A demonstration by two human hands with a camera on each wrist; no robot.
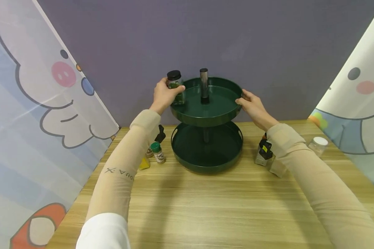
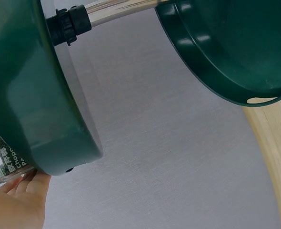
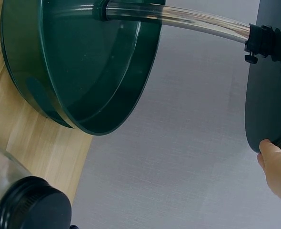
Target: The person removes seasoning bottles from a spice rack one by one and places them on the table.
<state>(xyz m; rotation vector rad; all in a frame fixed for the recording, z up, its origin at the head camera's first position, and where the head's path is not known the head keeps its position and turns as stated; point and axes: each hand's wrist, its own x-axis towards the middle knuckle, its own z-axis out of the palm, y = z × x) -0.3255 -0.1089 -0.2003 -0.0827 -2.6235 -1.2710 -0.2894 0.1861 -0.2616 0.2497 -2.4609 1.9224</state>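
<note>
My left hand (image 1: 164, 94) grips a clear glass jar (image 1: 178, 98) with a black lid and green dried herbs inside. The jar is upright at the left edge of the upper tray (image 1: 219, 100) of a dark green two-tier stand; whether its base touches the tray I cannot tell. In the left wrist view, the tray's wall hides part of the labelled jar (image 2: 7, 160). On the opposite side, my right hand (image 1: 254, 107) pinches the upper tray's rim, thumb inside and fingers outside. A silver post (image 1: 204, 84) rises through the tray's middle.
Below is the lower green tray (image 1: 190, 145), with handle slots. Left of it stand a green-capped spice bottle (image 1: 158, 154) and a yellow container (image 1: 144, 163), partly behind my arm. On the right are a black-topped container (image 1: 261, 157) and a white-lidded jar (image 1: 318, 147).
</note>
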